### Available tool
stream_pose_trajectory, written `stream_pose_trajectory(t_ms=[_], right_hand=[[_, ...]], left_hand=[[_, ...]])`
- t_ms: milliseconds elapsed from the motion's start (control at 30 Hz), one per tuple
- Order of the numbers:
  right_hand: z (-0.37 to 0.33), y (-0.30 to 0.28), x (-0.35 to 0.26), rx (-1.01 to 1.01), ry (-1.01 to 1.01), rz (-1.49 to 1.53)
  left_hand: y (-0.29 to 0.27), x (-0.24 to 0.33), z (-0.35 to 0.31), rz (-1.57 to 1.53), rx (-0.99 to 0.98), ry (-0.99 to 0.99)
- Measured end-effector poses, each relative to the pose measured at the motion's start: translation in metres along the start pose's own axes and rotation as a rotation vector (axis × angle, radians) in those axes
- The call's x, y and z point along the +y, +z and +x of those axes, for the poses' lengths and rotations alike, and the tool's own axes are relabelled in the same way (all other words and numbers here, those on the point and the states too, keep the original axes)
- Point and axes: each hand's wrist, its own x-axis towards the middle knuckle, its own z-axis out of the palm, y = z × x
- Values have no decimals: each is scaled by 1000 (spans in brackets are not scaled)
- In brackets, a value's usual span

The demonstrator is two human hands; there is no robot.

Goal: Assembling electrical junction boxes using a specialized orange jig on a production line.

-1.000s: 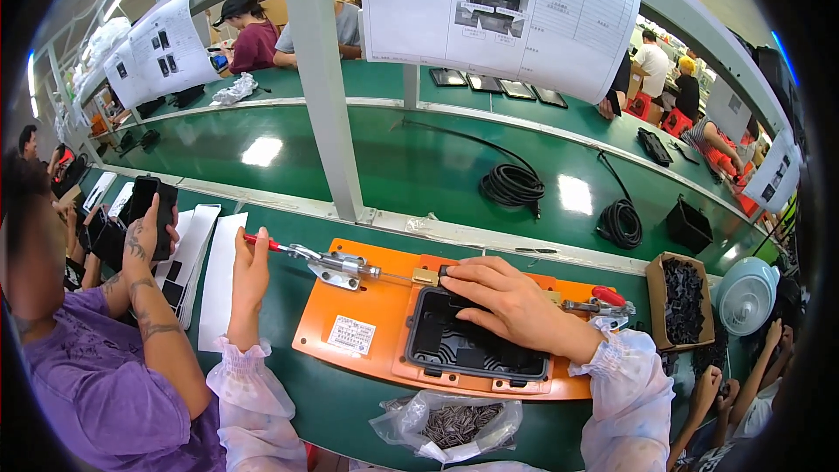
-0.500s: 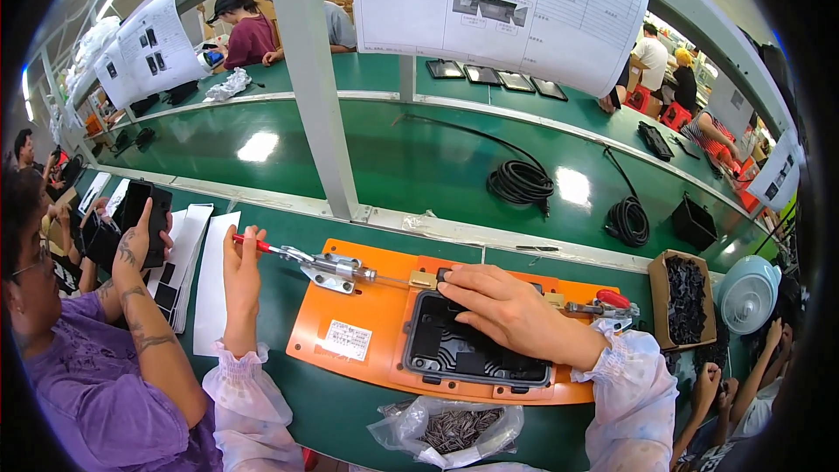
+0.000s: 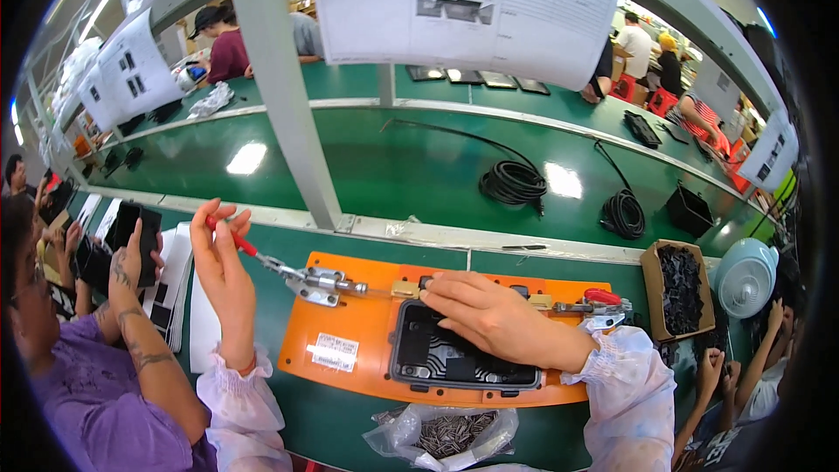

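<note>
Green desk [image 3: 350, 419] carries an orange jig [image 3: 350, 332]. Left hand [image 3: 223, 271], its grip closed on the red-tipped clamp lever [image 3: 262, 255], whose long axis slants right toward the black tray [image 3: 437, 358]. Right hand [image 3: 489, 319] lies flat there, fingers loose.

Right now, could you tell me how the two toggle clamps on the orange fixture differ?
The left toggle clamp has its red handle raised and slanting up to the left, gripped by the left hand; the right toggle clamp has its red handle lying flat, with no hand on it. The right hand rests instead on the black housing. Both are metal, red-handled, and mounted on the orange fixture.
</note>
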Motion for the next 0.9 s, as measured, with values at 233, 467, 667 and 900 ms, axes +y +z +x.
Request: stream_pose_trajectory(t_ms=[233, 467, 667, 900], right_hand=[[2, 14, 3, -15, -25, 151], [4, 2, 5, -34, -14, 51], [5, 4, 5, -61, -9, 76], [7, -1, -1, -77, -7, 75]], left_hand=[[-21, -13, 0, 44, 5, -6], [-21, -28, 7, -130, 85, -156], [-27, -27, 3, -111, 78, -177], [-27, -19, 1, -90, 67, -159]])
